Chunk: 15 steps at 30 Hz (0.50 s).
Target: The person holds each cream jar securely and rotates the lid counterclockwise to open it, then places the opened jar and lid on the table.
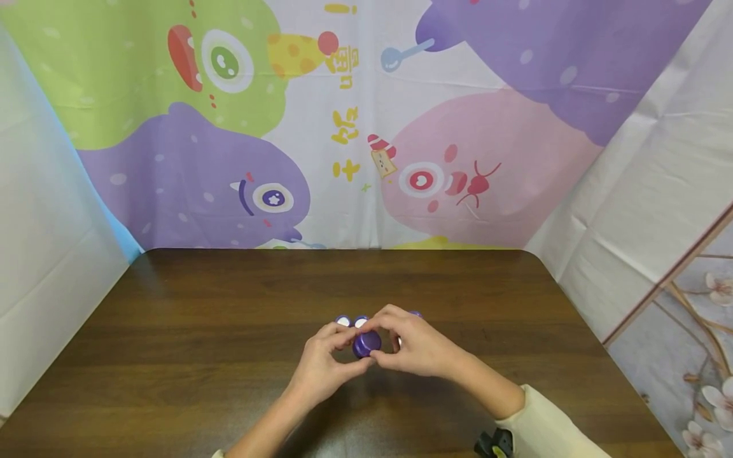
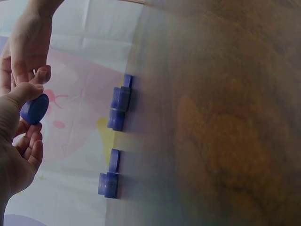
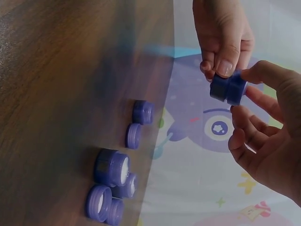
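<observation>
A small purple jar (image 1: pixel 366 344) is held between both hands above the table. My left hand (image 1: pixel 326 362) pinches it from the left with thumb and fingers. From the right, my right hand (image 1: pixel 415 343) grips it between thumb and fingertips. The right wrist view shows the jar (image 3: pixel 227 89) tilted on its side, a groove parting its body from its lid. The left hand (image 3: pixel 223 40) is at the body end, the right hand (image 3: pixel 270 117) at the lid end. Fingers cover part of it in the left wrist view.
Several purple jars and lids stand on the brown table (image 1: pixel 229 305) beyond the hands. A jar with a white top (image 3: pixel 112 167) stands near a ring-like lid (image 3: pixel 99 202). Further off are a smaller jar (image 3: pixel 142 112) and a lid (image 3: pixel 133 136). A cartoon curtain (image 1: pixel 366 216) hangs behind.
</observation>
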Each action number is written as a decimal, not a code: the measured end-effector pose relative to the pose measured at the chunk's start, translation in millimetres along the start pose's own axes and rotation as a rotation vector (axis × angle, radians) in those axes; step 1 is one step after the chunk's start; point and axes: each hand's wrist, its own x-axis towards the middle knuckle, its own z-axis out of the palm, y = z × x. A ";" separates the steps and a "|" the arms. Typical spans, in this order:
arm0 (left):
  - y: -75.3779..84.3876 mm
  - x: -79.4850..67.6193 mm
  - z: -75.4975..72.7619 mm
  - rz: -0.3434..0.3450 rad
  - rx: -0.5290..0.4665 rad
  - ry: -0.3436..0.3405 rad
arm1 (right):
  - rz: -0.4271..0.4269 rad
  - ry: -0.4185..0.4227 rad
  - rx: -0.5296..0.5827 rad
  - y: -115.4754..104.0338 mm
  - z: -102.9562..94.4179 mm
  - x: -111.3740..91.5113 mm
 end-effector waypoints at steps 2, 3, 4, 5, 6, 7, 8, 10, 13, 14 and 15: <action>-0.3 -0.3 0.0 -0.005 0.001 -0.006 | 0.008 -0.026 0.007 -0.9 -0.4 0.3; -0.4 -0.3 0.0 -0.004 0.000 -0.004 | 0.006 -0.033 0.006 -1.1 -0.3 0.6; -0.5 -0.4 -0.1 -0.004 0.001 -0.005 | 0.013 -0.037 0.003 -1.4 -0.2 0.8; -0.6 -0.3 -0.3 -0.003 0.003 -0.004 | 0.017 -0.038 0.003 -1.8 -0.1 0.8; -0.7 -0.3 -0.4 0.000 0.004 -0.003 | 0.019 -0.035 -0.001 -2.1 -0.1 0.9; -0.9 -0.2 -0.5 0.003 0.006 -0.001 | 0.024 -0.029 -0.008 -2.7 -0.1 0.9; -0.7 -0.1 -0.7 0.005 0.006 -0.001 | 0.026 -0.023 -0.014 -2.5 0.2 0.9; -0.5 -0.1 -1.0 0.002 0.008 -0.004 | 0.040 -0.012 -0.033 -2.8 0.6 0.8; -0.8 -0.3 -1.0 -0.002 0.010 -0.010 | 0.042 -0.004 -0.064 -2.5 0.9 0.4; -1.0 -0.5 -1.0 -0.003 0.012 -0.013 | 0.039 -0.004 -0.070 -2.2 1.2 0.4; -1.3 -0.6 -0.9 -0.004 0.014 -0.015 | 0.036 -0.005 -0.075 -2.1 1.3 0.4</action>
